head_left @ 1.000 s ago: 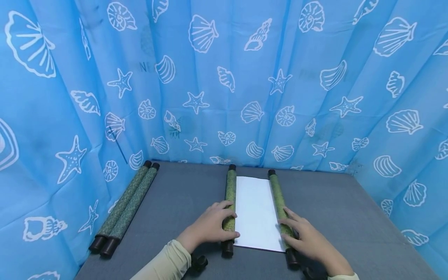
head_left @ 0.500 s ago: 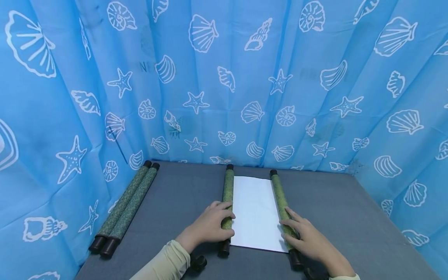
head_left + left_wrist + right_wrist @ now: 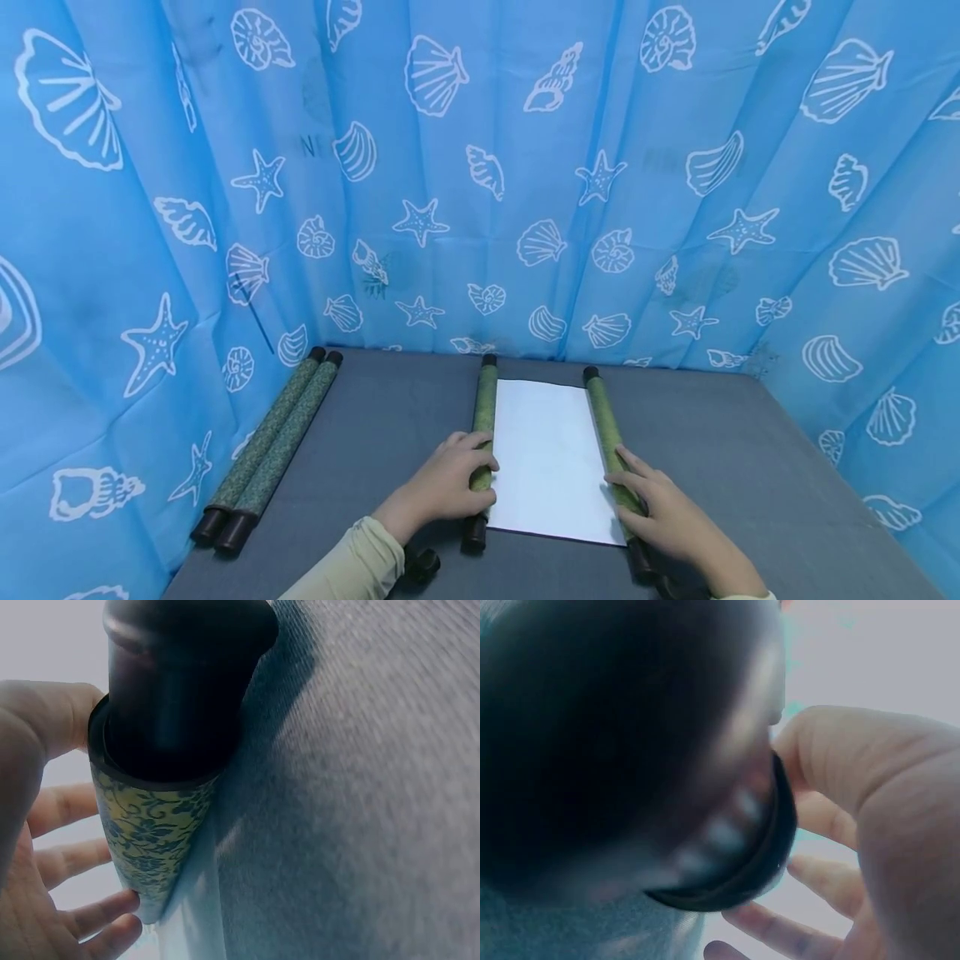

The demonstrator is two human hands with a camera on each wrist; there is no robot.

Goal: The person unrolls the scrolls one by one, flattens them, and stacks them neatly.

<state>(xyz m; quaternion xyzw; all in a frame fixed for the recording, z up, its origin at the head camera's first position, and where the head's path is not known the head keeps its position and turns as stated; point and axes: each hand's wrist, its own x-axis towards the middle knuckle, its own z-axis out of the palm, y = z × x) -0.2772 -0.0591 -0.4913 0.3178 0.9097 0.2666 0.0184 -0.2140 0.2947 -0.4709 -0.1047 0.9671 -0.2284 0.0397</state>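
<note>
A hanging scroll lies partly unrolled on the table, its blank white paper (image 3: 551, 458) showing between two green patterned rolls. Around the near part of the left roll (image 3: 485, 404) curl the fingers and thumb of my left hand (image 3: 450, 479). The right roll (image 3: 602, 408) is held the same way by my right hand (image 3: 663, 508). In the left wrist view, the black roller end (image 3: 180, 697) pokes out past the yellow-green flowered backing (image 3: 154, 825), with thumb and fingertips against it. A blurred dark roller end (image 3: 622, 735) fills much of the right wrist view, hiding most of that roll.
Two rolled-up green scrolls, one outer (image 3: 262, 442) and one inner (image 3: 292, 446), lie side by side along the left of the grey table (image 3: 397, 417). A blue curtain (image 3: 480, 167) with white shells hangs behind and at both sides.
Both rolls have moved apart, the left one leftward and the right one rightward, each with its hand. A wider strip of white paper shows between them.
</note>
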